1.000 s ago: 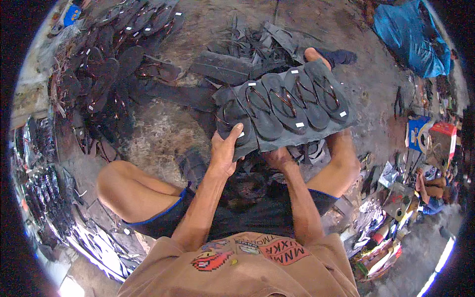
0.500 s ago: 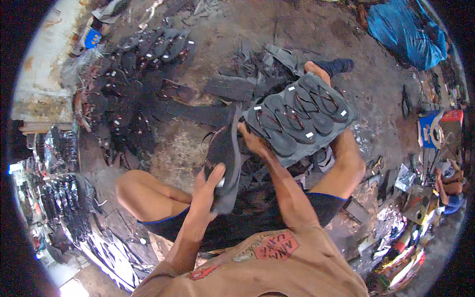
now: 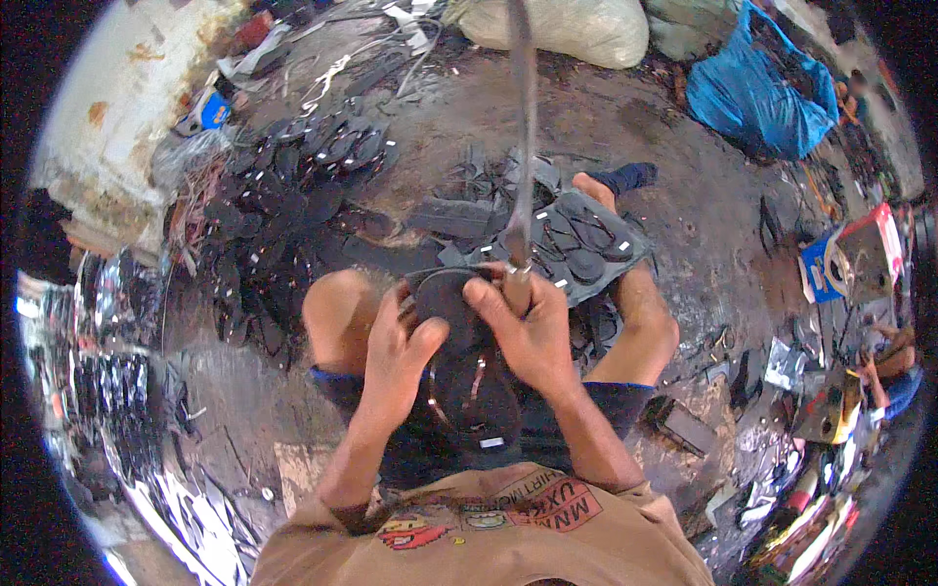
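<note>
A black flip-flop sandal [image 3: 471, 383] lies across my lap, sole down, its straps showing. My left hand [image 3: 396, 347] grips its left edge near the toe. My right hand [image 3: 528, 327] presses on its top right and is closed around a long thin metal rod [image 3: 522, 146] that runs up and away from me. Just beyond my hands, a dark sheet with several black sandals laid in a row [image 3: 576, 244] rests on my right leg, by my bare foot [image 3: 592, 188].
Heaps of black sandals [image 3: 283, 195] cover the dirt floor at left. A blue plastic bag [image 3: 757, 93] and a white sack [image 3: 567, 27] sit at the back. Shiny packaging and scraps [image 3: 831, 410] crowd the right side; silvery wrapped bundles [image 3: 88, 391] lie at left.
I pulled one sandal off the row and brought it onto my lap. My right hand left the sheet and now holds the rod over the sandal. The view tilted down.
</note>
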Demonstrator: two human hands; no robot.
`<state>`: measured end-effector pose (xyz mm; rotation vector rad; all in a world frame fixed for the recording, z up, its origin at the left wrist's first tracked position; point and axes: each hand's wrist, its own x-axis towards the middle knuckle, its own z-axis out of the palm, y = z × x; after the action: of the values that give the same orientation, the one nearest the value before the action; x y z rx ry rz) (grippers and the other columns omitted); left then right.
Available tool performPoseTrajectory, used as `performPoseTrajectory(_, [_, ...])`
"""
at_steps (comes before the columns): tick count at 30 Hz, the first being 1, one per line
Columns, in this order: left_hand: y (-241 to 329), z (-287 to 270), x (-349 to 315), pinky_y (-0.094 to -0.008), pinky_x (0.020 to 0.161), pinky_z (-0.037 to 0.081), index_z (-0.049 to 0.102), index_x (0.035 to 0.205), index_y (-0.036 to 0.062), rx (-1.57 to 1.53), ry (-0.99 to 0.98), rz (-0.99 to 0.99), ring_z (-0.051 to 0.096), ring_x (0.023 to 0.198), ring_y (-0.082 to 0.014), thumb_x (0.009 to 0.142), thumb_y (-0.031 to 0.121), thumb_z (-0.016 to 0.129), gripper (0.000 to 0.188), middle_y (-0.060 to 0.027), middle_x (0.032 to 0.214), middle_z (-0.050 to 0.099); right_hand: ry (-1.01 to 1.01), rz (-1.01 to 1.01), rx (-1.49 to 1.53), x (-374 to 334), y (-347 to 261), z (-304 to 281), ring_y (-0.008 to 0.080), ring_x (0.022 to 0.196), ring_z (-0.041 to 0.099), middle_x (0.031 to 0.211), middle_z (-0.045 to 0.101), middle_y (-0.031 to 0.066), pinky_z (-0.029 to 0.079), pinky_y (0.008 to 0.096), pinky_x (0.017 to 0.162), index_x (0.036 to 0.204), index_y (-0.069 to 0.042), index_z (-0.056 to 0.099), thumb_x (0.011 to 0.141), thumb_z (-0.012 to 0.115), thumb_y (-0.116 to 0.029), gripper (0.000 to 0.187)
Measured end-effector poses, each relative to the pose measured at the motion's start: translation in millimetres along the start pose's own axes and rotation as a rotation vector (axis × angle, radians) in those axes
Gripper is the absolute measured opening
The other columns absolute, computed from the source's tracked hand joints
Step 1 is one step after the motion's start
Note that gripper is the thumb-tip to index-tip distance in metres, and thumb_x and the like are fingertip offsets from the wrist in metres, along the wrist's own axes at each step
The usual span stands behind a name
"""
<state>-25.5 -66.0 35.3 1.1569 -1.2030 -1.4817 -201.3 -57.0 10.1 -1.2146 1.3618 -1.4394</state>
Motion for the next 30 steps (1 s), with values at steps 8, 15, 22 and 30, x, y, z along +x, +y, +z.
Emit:
performPoseTrajectory(8, [22.6, -34.7, -6.8, -0.0277, 0.072, 0.057, 0.069, 0.110, 0.0040, -0.161, -0.206, -0.406, 0.071, 0.083, -0.0112, 0.100, 0.038, 0.073, 0.036, -0.0038, 0.094, 0.074, -0.080, 0.123, -0.312, -127.3, 19.1, -44.8, 0.0122, 0.053, 0.048, 0.062, 0.052, 0.0032, 0.040, 0.0309, 0.052, 0.117, -0.004, 0.064, 0.110, 0.047, -0.030, 0.032])
performPoseTrajectory(15, [6.6, -31.2, -7.6, -0.0265, 0.054, 0.053, 0.069, 0.104, 0.0040, 0.056, -0.060, -0.421, 0.070, 0.068, -0.0163, 0.102, 0.060, 0.059, 0.057, -0.0084, 0.083, 0.073, -0.223, 0.282, -0.553, -228.6, 41.6, -52.7, 0.0209, 0.055, 0.052, 0.064, 0.052, 0.0115, 0.044, 0.0394, 0.055, 0.107, -0.003, 0.062, 0.109, 0.046, -0.046, 0.046])
performPoseTrajectory(22, [-7.4, -37.8, -5.5, -0.0284, 0.079, 0.055, 0.066, 0.119, 0.0023, -0.072, -0.050, -0.446, 0.068, 0.088, -0.0123, 0.103, 0.049, 0.065, 0.049, -0.0040, 0.100, 0.072, -0.097, 0.436, -0.400, -190.8, 22.1, -49.8, 0.0302, 0.057, 0.058, 0.069, 0.062, 0.0185, 0.048, 0.0402, 0.059, 0.109, -0.001, 0.063, 0.108, 0.051, -0.045, 0.045])
performPoseTrajectory(30, [-6.8, -41.1, -1.9, -0.0274, 0.088, 0.052, 0.065, 0.123, 0.0027, -0.119, -0.070, -0.454, 0.064, 0.099, -0.0092, 0.103, 0.043, 0.069, 0.045, -0.0006, 0.107, 0.070, -0.327, 0.507, -0.540, -204.9, 18.1, -56.9, 0.0461, 0.079, 0.069, 0.082, 0.067, 0.0251, 0.053, 0.0509, 0.068, 0.113, -0.004, 0.063, 0.102, 0.058, -0.040, 0.038])
